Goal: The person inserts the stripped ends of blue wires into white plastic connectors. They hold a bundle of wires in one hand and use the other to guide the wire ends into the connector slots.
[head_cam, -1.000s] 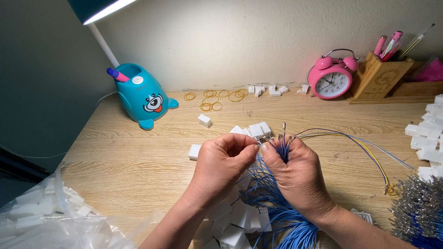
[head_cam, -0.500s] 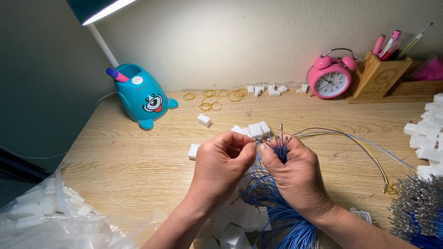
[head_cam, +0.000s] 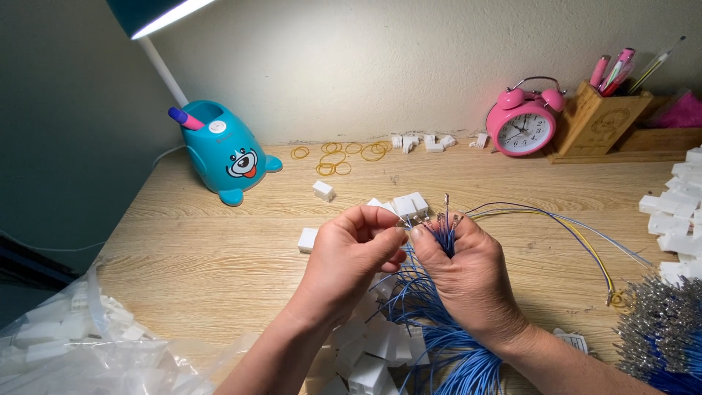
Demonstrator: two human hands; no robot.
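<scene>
Both hands are close together in the middle of the wooden desk [head_cam: 219, 241]. The left hand [head_cam: 351, 256] curls in, and its thumb and fingers pinch something tiny that is too small to make out. The right hand [head_cam: 468, 278] is closed around a bunch of blue wires [head_cam: 439, 344], with the metal wire tips poking up out of the fist. The fingertips of the two hands almost touch.

At 12 o'clock from the hands, just beside them, sit small white plastic plugs [head_cam: 408, 205]. More white plugs lie under the wrists at 6 o'clock. At 10 o'clock stands a blue dog-shaped pen holder [head_cam: 223, 157]. At 1 o'clock is a pink alarm clock [head_cam: 523, 128]. Yellow rubber bands [head_cam: 336, 157] lie at 11 o'clock by the wall.
</scene>
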